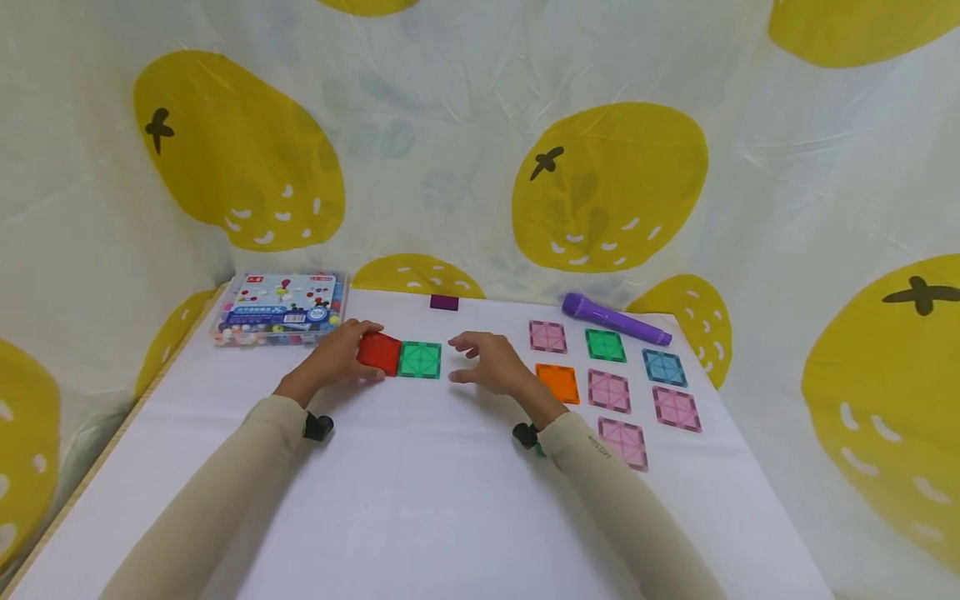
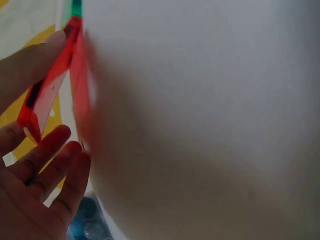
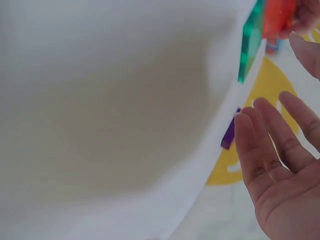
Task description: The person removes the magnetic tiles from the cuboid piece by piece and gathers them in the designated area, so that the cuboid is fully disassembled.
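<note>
A red square tile (image 1: pixel 378 353) is tilted up off the white table (image 1: pixel 420 500), its edge against a green tile (image 1: pixel 420 360) that lies flat. My left hand (image 1: pixel 343 358) grips the red tile, thumb on one edge and fingers on the far side. In the left wrist view the red tile (image 2: pixel 50 95) stands at an angle between thumb and fingers (image 2: pixel 60 160), with the green tile (image 2: pixel 76 7) beyond it. My right hand (image 1: pixel 486 367) hovers open just right of the green tile, not touching it. The right wrist view shows its spread fingers (image 3: pixel 270 145) near the green tile (image 3: pixel 252 40).
A flat box of beads (image 1: pixel 279 308) sits at the back left. A small purple tile (image 1: pixel 444 302) lies at the back edge. Right of my right hand lie a purple marker (image 1: pixel 615 318) and several flat tiles, among them orange (image 1: pixel 558 383), green (image 1: pixel 605 345) and blue (image 1: pixel 663 367). A fruit-print sheet surrounds the table.
</note>
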Motion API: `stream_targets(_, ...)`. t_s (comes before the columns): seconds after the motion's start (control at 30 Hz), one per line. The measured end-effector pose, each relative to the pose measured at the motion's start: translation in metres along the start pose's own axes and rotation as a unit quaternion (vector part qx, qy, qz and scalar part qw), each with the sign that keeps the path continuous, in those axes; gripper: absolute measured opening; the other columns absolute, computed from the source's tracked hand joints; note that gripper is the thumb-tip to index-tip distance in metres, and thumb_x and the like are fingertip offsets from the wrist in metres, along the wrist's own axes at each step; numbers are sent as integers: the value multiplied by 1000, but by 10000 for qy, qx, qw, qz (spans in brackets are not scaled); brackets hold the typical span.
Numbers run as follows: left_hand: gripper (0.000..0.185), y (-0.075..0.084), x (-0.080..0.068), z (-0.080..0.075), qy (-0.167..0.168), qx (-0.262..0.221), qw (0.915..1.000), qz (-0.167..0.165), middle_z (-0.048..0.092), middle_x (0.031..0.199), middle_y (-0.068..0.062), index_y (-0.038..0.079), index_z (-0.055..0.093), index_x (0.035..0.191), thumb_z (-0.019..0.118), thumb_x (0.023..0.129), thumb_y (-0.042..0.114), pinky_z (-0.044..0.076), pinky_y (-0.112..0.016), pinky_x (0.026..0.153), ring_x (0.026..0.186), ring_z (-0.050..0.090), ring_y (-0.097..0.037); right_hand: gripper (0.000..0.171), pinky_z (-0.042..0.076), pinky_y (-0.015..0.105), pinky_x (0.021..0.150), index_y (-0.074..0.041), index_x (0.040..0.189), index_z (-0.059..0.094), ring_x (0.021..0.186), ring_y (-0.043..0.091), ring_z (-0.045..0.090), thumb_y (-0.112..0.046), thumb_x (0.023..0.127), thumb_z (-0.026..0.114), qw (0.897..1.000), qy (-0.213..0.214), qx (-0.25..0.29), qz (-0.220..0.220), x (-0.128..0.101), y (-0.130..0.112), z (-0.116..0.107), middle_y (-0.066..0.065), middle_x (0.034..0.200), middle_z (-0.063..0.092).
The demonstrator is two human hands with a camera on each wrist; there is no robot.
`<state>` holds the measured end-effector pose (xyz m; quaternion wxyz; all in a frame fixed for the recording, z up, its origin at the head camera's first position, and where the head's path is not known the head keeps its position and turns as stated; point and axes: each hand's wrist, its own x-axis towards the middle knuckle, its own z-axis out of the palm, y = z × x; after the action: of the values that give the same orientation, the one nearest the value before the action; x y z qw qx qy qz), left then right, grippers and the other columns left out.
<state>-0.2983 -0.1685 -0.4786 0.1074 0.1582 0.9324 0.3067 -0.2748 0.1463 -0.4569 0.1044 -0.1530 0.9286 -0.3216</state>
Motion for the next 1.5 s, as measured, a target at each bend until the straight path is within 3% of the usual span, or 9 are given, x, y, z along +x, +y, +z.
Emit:
stream_targets(0.17,75,0,2,0,15,716,9974,85,54,139,-19,10,57,146,91,84,35,55,-57,106,130,49,-37,72,53,46,114,-19,150,61,133,26,60,-31,86,91,9988,-190,-458,17,21,-11,13,4,148,65)
stream_targets(0.37,70,4,3,-1,-67,1131,9933,216,57,132,-17,8,64,139,93,81,35,58,-53,103,126,51,-35,78,45,46,122,-16,151,59,139,28,54,-36,84,92,9916,-326,-1239,-163,39,-22,26,7,150,62)
stream_targets(0.77,67,7,9,0,-35,1530,9851,791,62,124,-13,8,70,132,95,78,40,61,-46,99,118,57,-29,66,52,39,112,-11,140,68,122,23,58,-37,84,91,9765,-426,-2025,-606,49,-30,31,6,133,69)
stream_targets(0.9,73,11,5,2,56,1653,9823,877,63,125,-10,10,69,133,96,75,46,63,-44,96,118,58,-27,68,53,39,113,-11,141,68,125,23,58,-37,84,92,9757,-318,-2085,-601,39,-32,27,6,136,69)
stream_targets(1.13,73,30,-7,4,419,1547,9803,1157,62,128,-9,12,68,135,95,76,45,66,-44,88,121,59,-27,70,53,45,115,-16,145,67,129,22,58,-40,83,92,9845,108,-1710,-366,3,-25,6,4,140,68)
stream_targets(1.5,72,67,-25,17,648,1454,9734,1646,61,125,-4,16,69,134,95,75,48,66,-38,86,117,58,-21,73,48,59,117,-20,147,65,140,31,55,-36,81,94,9891,634,-1289,-322,-79,23,-42,5,146,65)
